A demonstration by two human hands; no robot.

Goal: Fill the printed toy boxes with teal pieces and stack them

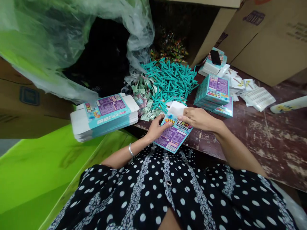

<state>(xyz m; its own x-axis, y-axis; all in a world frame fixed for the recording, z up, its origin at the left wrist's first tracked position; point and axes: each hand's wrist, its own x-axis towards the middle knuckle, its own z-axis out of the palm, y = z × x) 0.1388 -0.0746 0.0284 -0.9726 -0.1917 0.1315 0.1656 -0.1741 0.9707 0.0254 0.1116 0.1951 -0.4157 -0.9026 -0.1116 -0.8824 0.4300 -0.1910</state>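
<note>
So the left hand has the flat purple-and-teal carton pinched near one side, thumb across the printed face. The right hand is up at the carton's open end by the white flap, fingers curled in tight; can't tell if there's anything tucked inside them. The carton itself sits right at the front edge of the bench, tilted, with its lower corner hanging over toward the polka-dot dress.

That's the bit I'd worry about: if the left thumb eases off, it could slide straight down into the lap. Pushing hard at the mouth might also crease the flap or split a glued edge, since the card looks thin.

Just beyond the hands there's a loose heap of teal plastic pieces with small green sachets beside it. A sleeve or knuckle catching that heap could send bits rolling, maybe mixing the two.

Off to the left, a stack of flat cartons pokes out past the bench edge, so an elbow bump could fan it out onto the green surface below. On the right, made-up boxes sit piled close together, and farther back a black phone lies on top of another box, easy to knock off.
</note>
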